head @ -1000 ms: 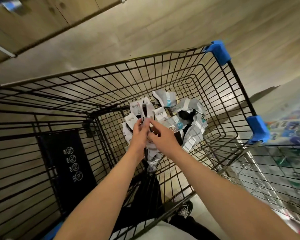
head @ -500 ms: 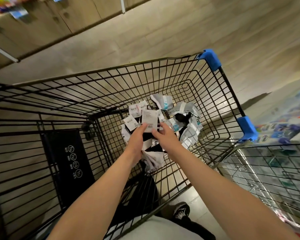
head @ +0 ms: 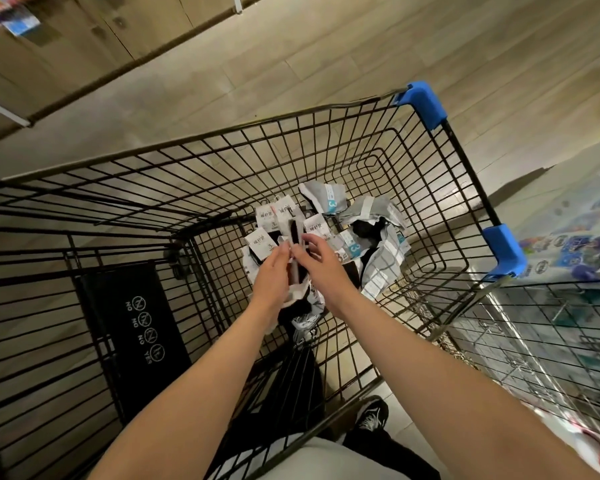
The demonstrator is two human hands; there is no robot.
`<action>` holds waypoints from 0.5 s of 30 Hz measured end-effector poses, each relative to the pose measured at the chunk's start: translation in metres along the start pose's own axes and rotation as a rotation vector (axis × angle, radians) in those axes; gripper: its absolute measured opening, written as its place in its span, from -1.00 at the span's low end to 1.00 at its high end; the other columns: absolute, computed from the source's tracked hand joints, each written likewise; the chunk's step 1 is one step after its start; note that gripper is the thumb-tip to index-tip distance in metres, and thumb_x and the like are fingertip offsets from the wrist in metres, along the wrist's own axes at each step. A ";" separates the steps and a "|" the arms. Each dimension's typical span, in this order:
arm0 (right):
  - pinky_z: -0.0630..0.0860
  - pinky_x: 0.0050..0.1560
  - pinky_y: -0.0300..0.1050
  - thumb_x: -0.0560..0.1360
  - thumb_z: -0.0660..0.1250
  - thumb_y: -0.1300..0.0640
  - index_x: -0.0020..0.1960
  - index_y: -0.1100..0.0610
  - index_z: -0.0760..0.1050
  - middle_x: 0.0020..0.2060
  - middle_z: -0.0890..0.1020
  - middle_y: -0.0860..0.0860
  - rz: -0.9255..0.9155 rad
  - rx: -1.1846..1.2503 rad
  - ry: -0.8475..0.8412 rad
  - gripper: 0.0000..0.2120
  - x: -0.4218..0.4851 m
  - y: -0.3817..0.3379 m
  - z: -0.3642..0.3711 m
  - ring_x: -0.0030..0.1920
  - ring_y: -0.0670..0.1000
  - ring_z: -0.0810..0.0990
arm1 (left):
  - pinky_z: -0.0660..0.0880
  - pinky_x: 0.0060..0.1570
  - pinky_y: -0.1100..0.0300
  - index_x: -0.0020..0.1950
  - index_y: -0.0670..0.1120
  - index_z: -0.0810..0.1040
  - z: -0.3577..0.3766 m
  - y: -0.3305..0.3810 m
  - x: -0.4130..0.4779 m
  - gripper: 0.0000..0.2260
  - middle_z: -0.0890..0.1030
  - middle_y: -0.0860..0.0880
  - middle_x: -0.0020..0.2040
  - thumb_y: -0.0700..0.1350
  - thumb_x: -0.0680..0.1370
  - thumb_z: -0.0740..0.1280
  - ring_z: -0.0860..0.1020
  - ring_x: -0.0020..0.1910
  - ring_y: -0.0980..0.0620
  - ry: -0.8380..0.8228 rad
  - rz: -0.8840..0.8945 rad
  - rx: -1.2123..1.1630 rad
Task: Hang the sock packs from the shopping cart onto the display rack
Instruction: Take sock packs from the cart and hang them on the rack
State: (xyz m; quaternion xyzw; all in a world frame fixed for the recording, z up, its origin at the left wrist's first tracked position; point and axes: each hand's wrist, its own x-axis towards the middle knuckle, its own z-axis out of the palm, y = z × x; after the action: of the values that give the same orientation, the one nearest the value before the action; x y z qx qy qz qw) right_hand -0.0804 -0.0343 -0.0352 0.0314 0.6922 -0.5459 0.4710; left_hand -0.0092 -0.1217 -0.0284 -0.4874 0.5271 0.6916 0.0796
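A black wire shopping cart (head: 361, 140) with blue corner caps fills the view. At its bottom lies a heap of sock packs (head: 368, 230), grey, white and black with paper labels. Both my hands reach down into the cart over the heap. My left hand (head: 271, 275) and my right hand (head: 321, 261) together hold one sock pack (head: 296, 247) between them, turned edge-on so its white label and black sock show as a narrow strip. The fingers of both hands pinch its sides. The display rack cannot be made out.
A black child-seat flap (head: 132, 323) with "NO" icons hangs at the cart's left. Wooden shelf fronts (head: 84, 39) run along the top left. A second wire cart or basket with colourful packages (head: 551, 306) stands at the right. My shoe (head: 371, 415) shows below.
The pack I held flat with its label facing me has been turned edge-on between my hands. The view has shifted slightly; the hands stay over the heap.
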 end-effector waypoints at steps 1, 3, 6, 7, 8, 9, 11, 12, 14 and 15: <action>0.47 0.30 0.00 0.61 0.34 -0.04 0.44 -0.03 0.38 0.31 0.53 -0.06 0.020 0.011 -0.023 -0.58 0.001 -0.002 -0.001 0.29 0.00 0.52 | 0.63 0.10 0.03 0.38 0.11 0.54 -0.001 0.002 0.001 -0.62 0.66 0.07 0.21 0.20 0.70 0.09 0.65 0.14 0.09 -0.017 0.005 0.000; 0.49 0.34 0.10 0.63 0.32 -0.02 0.51 -0.03 0.32 0.36 0.51 -0.07 0.062 0.030 -0.007 -0.52 0.005 -0.001 -0.002 0.32 0.02 0.53 | 0.66 0.04 0.09 0.32 0.05 0.56 -0.002 0.001 0.005 -0.74 0.66 0.03 0.15 0.05 0.72 0.17 0.67 0.07 0.06 0.018 0.048 0.063; 0.49 0.37 0.15 0.65 0.27 -0.01 0.32 -0.06 0.48 0.28 0.58 -0.10 0.095 0.015 0.019 -0.74 0.014 0.001 -0.003 0.30 -0.01 0.55 | 0.60 0.14 0.10 0.41 0.01 0.45 -0.006 -0.001 0.014 -0.57 0.62 0.03 0.21 0.13 0.60 0.37 0.62 0.15 0.05 0.108 0.063 0.161; 0.52 0.34 0.16 0.64 0.28 -0.02 0.26 -0.06 0.53 0.23 0.64 -0.07 0.104 0.021 0.005 -0.79 0.018 0.001 -0.003 0.27 0.01 0.60 | 0.58 0.21 0.02 0.48 0.03 0.38 -0.006 0.001 0.017 -0.39 0.61 0.03 0.27 0.25 0.52 0.41 0.61 0.20 0.01 0.103 0.007 0.124; 0.53 0.34 0.17 0.61 0.31 -0.06 0.29 -0.02 0.53 0.22 0.66 -0.04 0.115 0.016 0.002 -0.72 0.021 0.001 -0.003 0.25 0.03 0.62 | 0.54 0.29 -0.08 0.54 0.05 0.30 -0.006 0.000 0.020 -0.23 0.58 0.01 0.35 0.36 0.44 0.41 0.58 0.27 -0.04 0.098 -0.064 0.103; 0.51 0.36 0.18 0.58 0.33 -0.11 0.38 0.02 0.48 0.27 0.64 -0.02 0.127 -0.005 0.010 -0.58 0.029 0.005 -0.003 0.28 0.03 0.61 | 0.47 0.36 -0.17 0.59 0.06 0.23 -0.006 0.000 0.024 -0.15 0.52 -0.02 0.44 0.43 0.43 0.37 0.53 0.36 -0.11 0.084 -0.122 0.098; 0.46 0.40 0.19 0.57 0.30 -0.19 0.48 0.04 0.39 0.36 0.57 -0.02 0.130 -0.074 0.016 -0.44 0.042 0.006 -0.003 0.34 0.03 0.55 | 0.39 0.42 -0.21 0.63 -0.02 0.18 -0.004 0.001 0.034 -0.16 0.46 -0.04 0.49 0.39 0.50 0.32 0.44 0.46 -0.16 0.082 -0.162 0.121; 0.48 0.38 0.18 0.60 0.26 -0.19 0.45 0.03 0.42 0.34 0.58 -0.02 0.124 -0.102 0.028 -0.49 0.050 0.006 -0.004 0.33 0.04 0.56 | 0.43 0.40 -0.20 0.61 -0.03 0.23 -0.005 -0.001 0.040 -0.21 0.50 -0.04 0.46 0.37 0.52 0.32 0.47 0.43 -0.15 0.103 -0.139 0.112; 0.57 0.28 0.12 0.66 0.23 -0.09 0.37 0.04 0.49 0.21 0.63 -0.04 0.113 -0.115 0.092 -0.65 0.068 0.007 -0.008 0.22 0.04 0.62 | 0.55 0.26 -0.17 0.53 0.00 0.34 -0.006 -0.005 0.059 -0.33 0.61 -0.02 0.33 0.32 0.53 0.33 0.62 0.25 -0.13 0.155 -0.110 0.059; 0.58 0.25 0.10 0.66 0.23 -0.03 0.35 0.04 0.50 0.18 0.63 -0.04 0.110 -0.124 0.153 -0.69 0.082 0.011 -0.013 0.18 0.03 0.62 | 0.59 0.20 -0.18 0.50 0.02 0.37 -0.008 -0.014 0.074 -0.36 0.63 -0.02 0.28 0.32 0.53 0.34 0.67 0.16 -0.12 0.169 -0.113 0.032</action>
State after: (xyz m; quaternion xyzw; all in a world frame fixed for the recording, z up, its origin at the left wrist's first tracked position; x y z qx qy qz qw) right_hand -0.1278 -0.0587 -0.0997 0.0821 0.7557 -0.4715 0.4471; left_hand -0.0336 -0.1522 -0.0938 -0.5714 0.5146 0.6341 0.0814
